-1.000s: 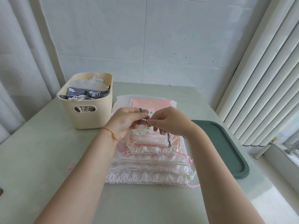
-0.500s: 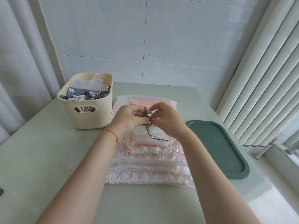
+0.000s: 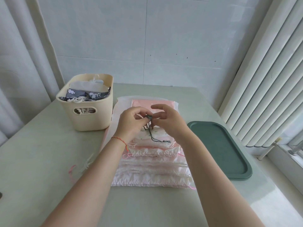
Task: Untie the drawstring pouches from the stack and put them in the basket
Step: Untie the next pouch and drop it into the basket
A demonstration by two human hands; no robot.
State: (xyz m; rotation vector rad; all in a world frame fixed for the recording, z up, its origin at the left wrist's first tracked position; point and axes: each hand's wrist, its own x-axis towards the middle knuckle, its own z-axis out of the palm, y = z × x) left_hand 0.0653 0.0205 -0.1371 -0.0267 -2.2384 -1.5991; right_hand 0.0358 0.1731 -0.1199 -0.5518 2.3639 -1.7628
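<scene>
Head view, left hand (image 3: 131,123) and right hand (image 3: 170,123) pinching grey drawstring (image 3: 153,135) above pouch stack (image 3: 152,167), basket (image 3: 85,112) left

Pink-white drawstring pouches (image 3: 152,171) stacked flat mid-bench, top pouch's grey cord (image 3: 153,136) knotted, raised; cream basket (image 3: 88,115) left, holding grey patterned pouches (image 3: 85,95).

Bare table (image 3: 41,153) left of stack (image 3: 152,169); basket (image 3: 86,117) blocks far-left; tray (image 3: 229,153) right.

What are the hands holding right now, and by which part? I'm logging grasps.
Both the left hand and right hand pinch the grey drawstring at its knot, above the pouch stack.
</scene>
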